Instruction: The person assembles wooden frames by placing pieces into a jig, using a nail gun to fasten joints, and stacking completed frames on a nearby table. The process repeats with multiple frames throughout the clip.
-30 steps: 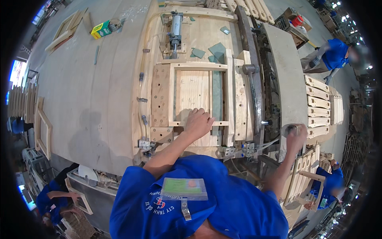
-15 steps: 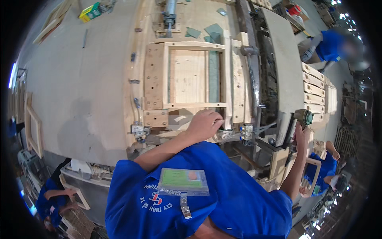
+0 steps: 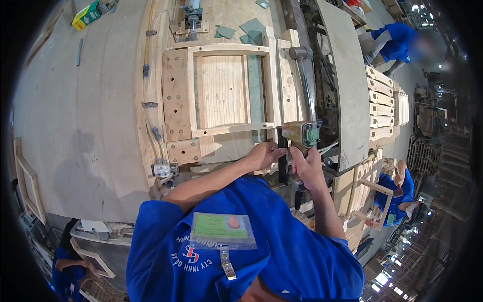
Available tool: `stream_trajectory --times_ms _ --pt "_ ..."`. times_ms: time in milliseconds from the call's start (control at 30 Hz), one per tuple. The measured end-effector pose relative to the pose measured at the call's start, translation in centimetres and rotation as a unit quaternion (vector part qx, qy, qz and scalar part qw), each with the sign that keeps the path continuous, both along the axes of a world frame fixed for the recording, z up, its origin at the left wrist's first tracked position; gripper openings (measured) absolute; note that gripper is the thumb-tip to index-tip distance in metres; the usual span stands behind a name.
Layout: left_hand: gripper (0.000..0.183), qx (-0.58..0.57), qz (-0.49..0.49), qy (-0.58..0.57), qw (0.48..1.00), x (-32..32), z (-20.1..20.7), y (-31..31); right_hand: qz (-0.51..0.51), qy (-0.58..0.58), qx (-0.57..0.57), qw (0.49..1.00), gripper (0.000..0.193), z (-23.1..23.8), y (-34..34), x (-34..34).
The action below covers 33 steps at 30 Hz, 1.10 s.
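Observation:
My right hand (image 3: pixel 308 166) grips the handle of a nail gun (image 3: pixel 302 135), its green-and-tan head beside the lower right corner of a light wooden frame (image 3: pixel 232 129). The gun's dark magazine runs down toward me. My left hand (image 3: pixel 260 157) lies just below the frame's near rail, fingers bent together, tips against or right beside the gun; whatever they hold is hidden. The frame rests in a wooden jig (image 3: pixel 176 95), and its right side piece (image 3: pixel 272 80) reaches past the far rail.
Beyond the jig sits an air cylinder (image 3: pixel 192 20) near green scraps (image 3: pixel 251 30). A metal clamp bar (image 3: pixel 308 90) runs along the right. Slatted wooden parts (image 3: pixel 381 103) are stacked further right. Co-workers are at the upper right (image 3: pixel 392 45), lower right and lower left. A fitting with hoses (image 3: pixel 162 170) stands left.
My right hand has brought the nail gun in from the right to the frame's near right corner. My left hand stays near that corner, now close to the gun. The view has shifted slightly.

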<state>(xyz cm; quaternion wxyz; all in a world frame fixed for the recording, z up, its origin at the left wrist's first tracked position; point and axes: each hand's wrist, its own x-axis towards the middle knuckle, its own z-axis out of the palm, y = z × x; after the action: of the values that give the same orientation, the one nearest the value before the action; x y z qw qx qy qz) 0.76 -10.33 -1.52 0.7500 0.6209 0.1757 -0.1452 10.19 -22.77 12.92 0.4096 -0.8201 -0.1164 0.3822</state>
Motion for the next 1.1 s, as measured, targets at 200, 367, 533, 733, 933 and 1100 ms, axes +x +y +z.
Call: stream_trajectory --times_ms 200,367,533,733,933,1100 --pt "0.055 0.007 0.026 0.010 1.000 0.4 -1.4 0.0 -0.005 0.001 -0.014 1.000 0.021 -1.6 1.3 0.4" --pt "0.055 -0.041 0.034 0.027 0.998 0.2 -0.8 0.0 0.015 -0.036 -0.066 0.997 0.021 -1.8 1.5 0.5" --pt "0.053 0.033 0.058 0.006 0.998 1.5 0.5 0.9 -0.005 -0.016 -0.039 0.999 0.026 -0.2 3.0 2.0" --pt "0.049 0.103 0.208 0.019 0.973 6.4 2.2 4.6 -0.008 0.013 0.058 0.998 0.026 -1.3 9.2 8.3" --pt "0.043 0.119 0.338 -0.029 0.933 13.3 0.7 10.8 -0.034 -0.028 0.085 0.995 0.023 -3.1 17.8 14.3" --pt "0.041 0.138 0.347 -0.011 0.928 14.8 0.4 12.8 -0.005 -0.034 0.057 0.998 0.025 -3.7 20.6 16.5"
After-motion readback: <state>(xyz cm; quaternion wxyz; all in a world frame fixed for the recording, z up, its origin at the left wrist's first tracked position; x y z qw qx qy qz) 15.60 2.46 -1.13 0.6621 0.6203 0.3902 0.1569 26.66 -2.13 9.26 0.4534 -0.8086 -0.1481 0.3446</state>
